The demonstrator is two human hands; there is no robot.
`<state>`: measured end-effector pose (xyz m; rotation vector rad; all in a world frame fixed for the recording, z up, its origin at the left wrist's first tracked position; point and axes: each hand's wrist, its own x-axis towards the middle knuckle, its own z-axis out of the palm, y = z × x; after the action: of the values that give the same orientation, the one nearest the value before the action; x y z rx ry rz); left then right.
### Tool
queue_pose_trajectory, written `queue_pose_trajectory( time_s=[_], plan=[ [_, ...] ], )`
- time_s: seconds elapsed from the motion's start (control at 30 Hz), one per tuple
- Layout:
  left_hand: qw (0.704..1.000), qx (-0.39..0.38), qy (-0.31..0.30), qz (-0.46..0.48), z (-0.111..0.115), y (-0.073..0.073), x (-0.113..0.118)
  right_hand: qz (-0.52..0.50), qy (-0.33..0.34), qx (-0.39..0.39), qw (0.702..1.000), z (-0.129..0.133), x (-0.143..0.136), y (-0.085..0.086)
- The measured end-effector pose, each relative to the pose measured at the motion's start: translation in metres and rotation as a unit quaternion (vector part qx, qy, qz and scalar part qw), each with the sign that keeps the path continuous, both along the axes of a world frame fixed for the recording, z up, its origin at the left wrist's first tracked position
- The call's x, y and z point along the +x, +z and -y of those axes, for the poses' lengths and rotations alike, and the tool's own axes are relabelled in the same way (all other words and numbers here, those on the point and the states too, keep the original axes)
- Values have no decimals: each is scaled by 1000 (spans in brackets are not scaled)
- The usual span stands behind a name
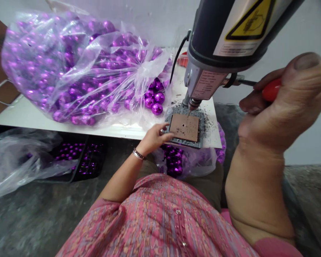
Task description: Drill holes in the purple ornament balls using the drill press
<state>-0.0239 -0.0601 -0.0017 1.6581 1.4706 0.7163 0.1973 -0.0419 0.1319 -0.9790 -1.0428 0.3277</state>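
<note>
My right hand [286, 96] is wrapped round the red knob [271, 90] on the lever of a drill press [216, 43]. Under the bit sits a brown square board [186, 127] with a small hole, on the grey drill base [202, 134]. My left hand [156, 137] rests at the board's left edge, thumb and fingers apart, with nothing visible between them. Several shiny purple balls [157, 109] lie by the mouth of a clear plastic bag [91, 67] full of similar balls, left of the drill.
Dark shavings lie around the base on the white table [115, 131]. A black cable [176, 57] hangs behind. Below left is a black crate [76, 164] with purple balls and plastic film [18, 160]. Another bag of purple balls [173, 160] hangs under the table's front edge.
</note>
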Motion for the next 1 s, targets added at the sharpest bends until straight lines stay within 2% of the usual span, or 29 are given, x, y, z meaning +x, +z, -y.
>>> queue_pose_trajectory(
  time_s=[0.07, 0.13, 0.23, 0.33, 0.53, 0.57, 0.63, 0.7, 0.8, 0.87, 1.0],
  plan=[
    [992, 24, 125, -14, -26, -2, -8, 7, -6, -2, 1000, 0, 1, -2],
    [975, 71, 205, -42, -53, -6, -15, 6, -5, -3, 1000, 2, 1, -2],
    [963, 119, 231, -73, -87, -14, -19, 0, 3, -4, 1000, 6, -1, -2],
    [964, 105, 229, -79, -101, -20, -15, 0, -3, -13, 1000, 7, -2, -2],
    [976, 84, 174, -96, -92, -19, -8, 22, -9, -10, 1000, 3, 3, -5],
    [979, 84, 171, -69, -88, -17, -9, 22, -9, -9, 1000, 3, 3, -5],
    [983, 58, 168, 44, -81, -11, -12, 16, -10, -13, 1000, 2, 2, -5],
    [966, -15, 154, 207, -72, -4, -15, 4, -7, -15, 1000, 3, -1, -5],
    [910, -132, 115, 376, -58, 4, -15, -15, -3, -14, 1000, 6, -5, -4],
    [892, -168, 97, 409, -50, 6, -12, -16, 7, -11, 1000, 7, -5, -3],
    [882, -193, 78, 424, -44, 3, -4, 2, 23, -5, 1000, 8, -3, -4]
  ],
)
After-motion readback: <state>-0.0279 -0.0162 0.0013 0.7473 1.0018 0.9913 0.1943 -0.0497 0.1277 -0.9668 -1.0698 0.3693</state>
